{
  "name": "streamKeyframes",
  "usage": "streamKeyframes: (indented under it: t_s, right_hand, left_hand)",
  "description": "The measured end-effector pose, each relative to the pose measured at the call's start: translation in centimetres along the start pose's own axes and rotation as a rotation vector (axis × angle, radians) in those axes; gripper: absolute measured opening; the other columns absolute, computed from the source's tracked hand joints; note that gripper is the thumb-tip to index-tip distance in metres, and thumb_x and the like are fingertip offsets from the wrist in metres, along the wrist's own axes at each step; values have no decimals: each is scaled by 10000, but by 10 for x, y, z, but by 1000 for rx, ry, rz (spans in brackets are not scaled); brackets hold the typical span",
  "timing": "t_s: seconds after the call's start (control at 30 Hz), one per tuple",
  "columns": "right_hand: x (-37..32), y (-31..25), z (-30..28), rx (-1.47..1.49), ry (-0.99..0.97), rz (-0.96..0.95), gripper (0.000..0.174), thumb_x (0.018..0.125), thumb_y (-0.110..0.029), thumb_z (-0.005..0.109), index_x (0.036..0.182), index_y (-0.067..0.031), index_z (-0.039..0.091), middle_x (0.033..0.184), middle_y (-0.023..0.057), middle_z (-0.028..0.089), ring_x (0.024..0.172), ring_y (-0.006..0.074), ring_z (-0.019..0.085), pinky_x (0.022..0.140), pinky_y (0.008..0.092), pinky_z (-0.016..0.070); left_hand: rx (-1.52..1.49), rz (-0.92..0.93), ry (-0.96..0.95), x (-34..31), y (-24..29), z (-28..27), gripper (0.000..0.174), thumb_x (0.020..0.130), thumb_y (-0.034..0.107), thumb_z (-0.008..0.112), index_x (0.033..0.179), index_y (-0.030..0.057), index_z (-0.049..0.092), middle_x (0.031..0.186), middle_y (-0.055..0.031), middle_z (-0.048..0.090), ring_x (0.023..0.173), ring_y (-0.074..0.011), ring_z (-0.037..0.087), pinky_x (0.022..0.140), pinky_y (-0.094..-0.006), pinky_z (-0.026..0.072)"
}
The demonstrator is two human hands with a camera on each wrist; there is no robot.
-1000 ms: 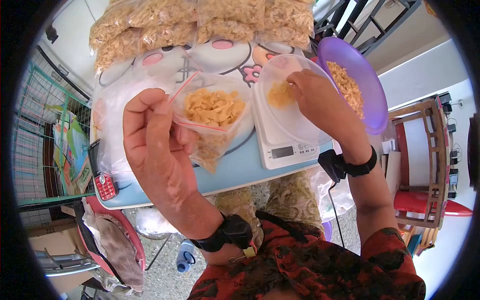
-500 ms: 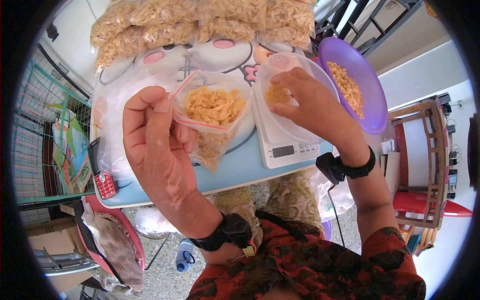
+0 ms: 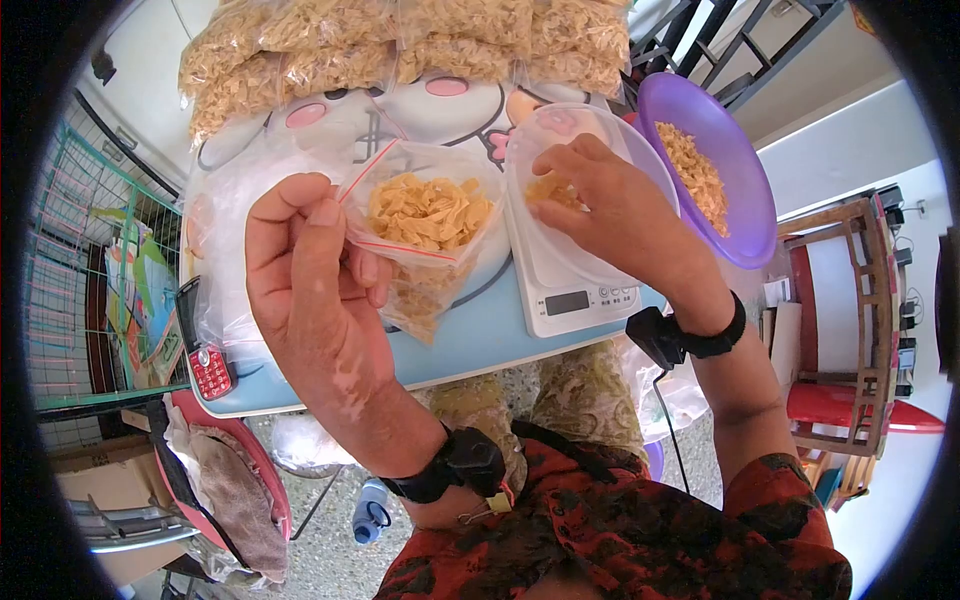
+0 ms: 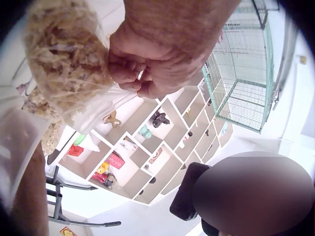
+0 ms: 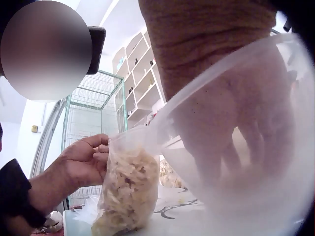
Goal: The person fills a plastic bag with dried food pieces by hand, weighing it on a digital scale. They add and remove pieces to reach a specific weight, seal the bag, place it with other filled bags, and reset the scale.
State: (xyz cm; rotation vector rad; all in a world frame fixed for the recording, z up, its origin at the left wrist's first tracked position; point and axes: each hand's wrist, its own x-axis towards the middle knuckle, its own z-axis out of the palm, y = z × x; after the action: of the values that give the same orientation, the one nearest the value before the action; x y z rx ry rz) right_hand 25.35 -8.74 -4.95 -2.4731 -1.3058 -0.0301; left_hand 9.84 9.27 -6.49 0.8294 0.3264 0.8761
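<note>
My left hand (image 3: 320, 265) pinches the edge of a clear zip bag (image 3: 425, 280) with a red seal line. Its mouth gapes, and thin yellowish dried flakes (image 3: 425, 212) fill it. In the right wrist view the bag (image 5: 129, 184) hangs upright from the fingers. My right hand (image 3: 625, 205) is inside a translucent plastic bowl (image 3: 530, 235), fingers and thumb spread apart over a small heap of flakes (image 3: 553, 187). Through the bowl wall (image 5: 197, 105) in the right wrist view, the fingers point downward. The bowl sits on a white digital scale (image 3: 575, 322).
A purple basin (image 3: 752, 190) of flakes stands right of the scale. Packed bags of flakes (image 3: 340, 60) line the table's far side. Empty clear bags (image 3: 225, 270) and a red keypad phone (image 3: 211, 373) lie left. A green wire cage (image 3: 85, 270) stands beyond the left edge.
My right hand has shifted left within the bowl, and its fingers have spread from a bunched pose to apart over the flakes. The left hand and zip bag have stayed in place.
</note>
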Motion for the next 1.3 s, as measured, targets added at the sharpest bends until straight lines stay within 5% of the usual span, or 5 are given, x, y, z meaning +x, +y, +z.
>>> streamKeyframes:
  t_s: [0.27,0.37,0.57,1.17,1.3]
  right_hand:
    - [6,5,3,-109,-51,63,287,851,-289,637,1017,-56,621,975,198,583,904,383,611,758,465,510]
    - [2,5,-5,-64,-15,-132,309,840,-301,656,1032,-62,621,984,188,584,926,378,609,760,458,511]
    - [-2,-7,-4,-70,-21,25,309,835,-277,670,1062,-75,612,998,177,580,960,372,603,773,452,512]
    - [5,11,1,15,-50,-166,81,837,-95,580,819,-16,585,814,194,575,758,389,591,679,447,507]
    - [5,20,-8,259,-142,21,92,850,-106,614,833,-16,600,801,122,615,740,245,633,673,335,520]
  left_hand:
    - [-9,11,0,0,-1,-1,139,906,78,635,1034,31,606,773,4,554,550,-59,447,448,-205,321]
    - [-11,-1,5,0,1,-1,132,910,81,632,1030,32,605,760,3,550,547,-59,446,447,-204,319]
    - [-5,5,17,-1,0,2,120,916,82,623,1023,33,604,733,4,542,541,-57,442,447,-203,319]
    - [-26,16,-3,-1,1,-1,128,916,76,619,1031,25,600,747,0,551,551,-57,446,450,-209,324]
    - [-32,8,0,-1,1,-1,126,916,77,621,1029,25,600,740,1,549,548,-57,445,448,-209,323]
